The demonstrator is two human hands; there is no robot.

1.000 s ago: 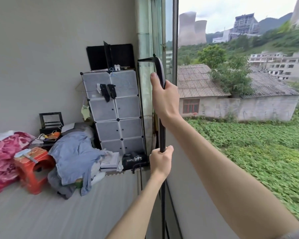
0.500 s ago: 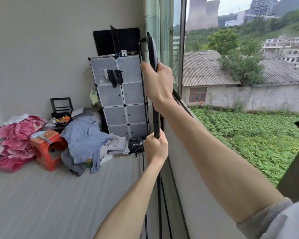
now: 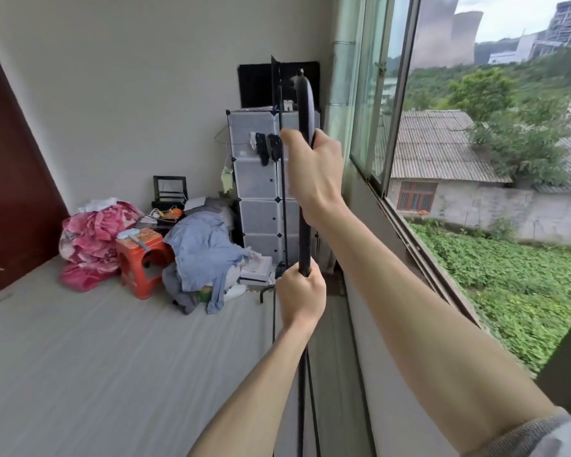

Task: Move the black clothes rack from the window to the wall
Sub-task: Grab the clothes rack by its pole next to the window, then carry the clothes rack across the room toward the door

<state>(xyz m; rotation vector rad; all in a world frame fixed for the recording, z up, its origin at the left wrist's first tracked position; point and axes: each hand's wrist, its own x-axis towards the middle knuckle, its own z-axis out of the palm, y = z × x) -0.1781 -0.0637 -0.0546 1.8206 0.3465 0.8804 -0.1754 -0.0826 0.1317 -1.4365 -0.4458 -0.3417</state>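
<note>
The black clothes rack (image 3: 304, 245) is seen edge-on as a thin upright tube frame in the middle of the view, a little in from the window (image 3: 389, 133). My right hand (image 3: 314, 173) grips its upper curved bar near the top. Lower down, my left hand (image 3: 302, 296) is closed around the vertical tube. The rack's far leg (image 3: 282, 206) runs up in front of the cube cabinet. Its foot is hidden below my arms. The plain grey wall (image 3: 129, 103) lies to the left and ahead.
A white cube cabinet (image 3: 261, 189) stands in the far corner, with a pile of blue clothes (image 3: 205, 255), an orange stool (image 3: 140, 262) and pink bedding (image 3: 89, 242) on the floor beside it. A dark red door (image 3: 10, 179) is at left. Grey floor (image 3: 112, 357) spreads to the left.
The view has swung left and the rack has shifted away from the window frame toward the room. Both hands keep the same grips on it.
</note>
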